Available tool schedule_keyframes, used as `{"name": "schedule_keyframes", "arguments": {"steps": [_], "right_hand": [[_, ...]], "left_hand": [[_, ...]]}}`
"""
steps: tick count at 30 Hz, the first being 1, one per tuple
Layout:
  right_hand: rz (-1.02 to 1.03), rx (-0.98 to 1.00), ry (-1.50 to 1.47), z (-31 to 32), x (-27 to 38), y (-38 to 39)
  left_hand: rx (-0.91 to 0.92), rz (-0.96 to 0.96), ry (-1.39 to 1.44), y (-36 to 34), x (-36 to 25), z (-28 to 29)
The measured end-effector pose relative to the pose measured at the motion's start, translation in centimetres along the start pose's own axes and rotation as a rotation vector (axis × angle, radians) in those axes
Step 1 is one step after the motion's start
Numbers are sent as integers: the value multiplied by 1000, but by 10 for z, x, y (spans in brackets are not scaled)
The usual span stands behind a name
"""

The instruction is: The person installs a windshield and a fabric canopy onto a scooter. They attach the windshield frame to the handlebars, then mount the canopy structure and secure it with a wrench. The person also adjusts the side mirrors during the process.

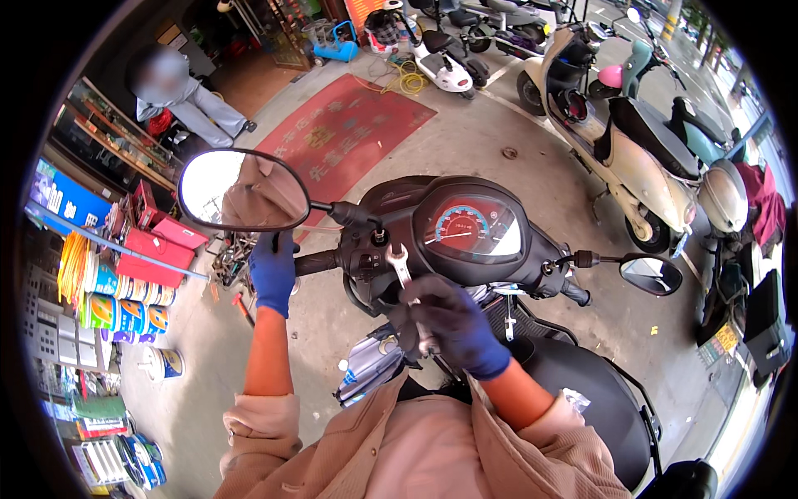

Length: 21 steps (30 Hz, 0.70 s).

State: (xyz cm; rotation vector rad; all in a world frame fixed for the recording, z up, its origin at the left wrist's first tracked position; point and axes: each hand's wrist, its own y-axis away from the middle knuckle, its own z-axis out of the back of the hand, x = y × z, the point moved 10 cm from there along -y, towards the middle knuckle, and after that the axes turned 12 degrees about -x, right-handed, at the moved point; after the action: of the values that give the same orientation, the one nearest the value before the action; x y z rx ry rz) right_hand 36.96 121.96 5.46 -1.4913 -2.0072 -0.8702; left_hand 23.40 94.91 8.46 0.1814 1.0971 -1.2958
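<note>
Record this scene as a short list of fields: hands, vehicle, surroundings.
Left grip: blue-gloved, at the lower edge of the left mirror; fingers partly hidden
Right grip: blue-gloved, closed around a metal wrench
Vehicle: dark scooter, upright
Ahead: red mat on the ground
Right side: cream scooter, parked
Left side: white bucket
Bystander: person in grey-blue clothes

Grey concrete floor (544,179) around two gloved hands.
Beyond the left hand (273,270) a red mat (378,137) lies flat, a yellow hose (409,81) coiled by its far edge; a red-handled tool (243,310) lies just left of that hand, with a white bucket (162,364) standing farther left and nearer the person. Ahead and well right of the right hand (453,320), a cream scooter (644,190) stands parked.
</note>
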Motion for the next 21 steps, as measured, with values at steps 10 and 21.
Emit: {"name": "schedule_keyframes", "arguments": {"steps": [10,21], "right_hand": [[84,-173,-65,-6,-33,-41],[78,-318,-325,-24,-49,-53]], "left_hand": [[-2,30,42,-1,4,-3],[9,18,77,0,0,-3]]}}
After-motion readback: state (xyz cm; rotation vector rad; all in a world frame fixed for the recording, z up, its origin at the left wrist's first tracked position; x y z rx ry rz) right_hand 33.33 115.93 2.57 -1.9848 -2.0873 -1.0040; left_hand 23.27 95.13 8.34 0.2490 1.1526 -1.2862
